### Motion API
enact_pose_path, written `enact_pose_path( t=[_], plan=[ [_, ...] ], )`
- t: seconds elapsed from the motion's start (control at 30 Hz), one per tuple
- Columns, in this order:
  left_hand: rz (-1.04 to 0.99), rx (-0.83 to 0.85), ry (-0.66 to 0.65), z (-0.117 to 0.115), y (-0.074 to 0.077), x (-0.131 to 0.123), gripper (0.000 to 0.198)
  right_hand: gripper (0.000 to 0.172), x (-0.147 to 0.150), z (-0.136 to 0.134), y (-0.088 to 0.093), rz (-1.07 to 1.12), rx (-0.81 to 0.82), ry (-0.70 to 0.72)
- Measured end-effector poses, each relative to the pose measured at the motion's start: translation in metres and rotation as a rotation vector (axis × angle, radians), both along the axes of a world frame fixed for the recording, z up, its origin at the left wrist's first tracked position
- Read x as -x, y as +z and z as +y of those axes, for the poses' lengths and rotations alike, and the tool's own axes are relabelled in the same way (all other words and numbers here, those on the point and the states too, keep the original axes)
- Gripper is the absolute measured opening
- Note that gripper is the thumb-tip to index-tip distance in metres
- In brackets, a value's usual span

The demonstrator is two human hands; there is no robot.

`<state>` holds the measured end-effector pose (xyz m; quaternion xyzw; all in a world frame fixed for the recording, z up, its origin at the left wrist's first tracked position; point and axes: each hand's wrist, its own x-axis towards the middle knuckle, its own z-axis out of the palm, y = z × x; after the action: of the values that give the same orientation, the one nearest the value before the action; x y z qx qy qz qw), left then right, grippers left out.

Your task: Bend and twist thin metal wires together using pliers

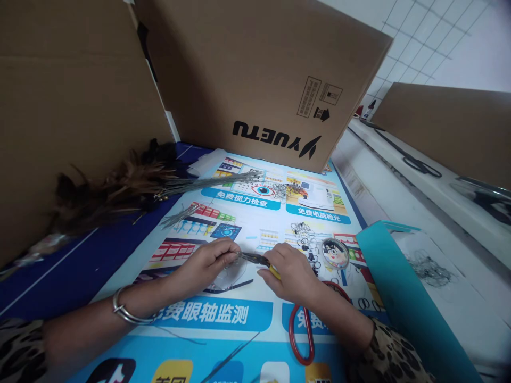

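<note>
My left hand [213,260] is closed in a pinch near the middle of the table; what lies between its fingertips is too small to make out. The jaws of a pair of pliers [255,258] with yellow handles meet those fingertips. My right hand [293,274] is wrapped round the pliers' handles. Below my left hand sits a clear, round object [229,276], partly covered by the fingers. Red-handled scissors [292,332] lie under my right forearm, their blades hidden. Right of my right hand are a small round dish [335,253] and a scatter of black pieces [305,236].
Bundles of thin wire [215,182] lie across the printed sheet [263,290]. Brown feathers [123,183] are heaped at left. Large cardboard boxes [255,69] wall off the back and left. A teal-edged box [393,287] stands at right, with tangled dark wire [433,268] in it.
</note>
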<state>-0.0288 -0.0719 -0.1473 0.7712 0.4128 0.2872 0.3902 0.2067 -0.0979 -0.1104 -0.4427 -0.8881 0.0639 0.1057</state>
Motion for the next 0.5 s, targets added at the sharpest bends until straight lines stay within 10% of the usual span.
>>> enact_pose_path(
  t=[0.5],
  plan=[
    [0.090, -0.049, -0.045, 0.0000, 0.0076, 0.0022, 0.021, 0.027, -0.0064, 0.0068, -0.0032, -0.007, -0.075, 0.072]
  ],
)
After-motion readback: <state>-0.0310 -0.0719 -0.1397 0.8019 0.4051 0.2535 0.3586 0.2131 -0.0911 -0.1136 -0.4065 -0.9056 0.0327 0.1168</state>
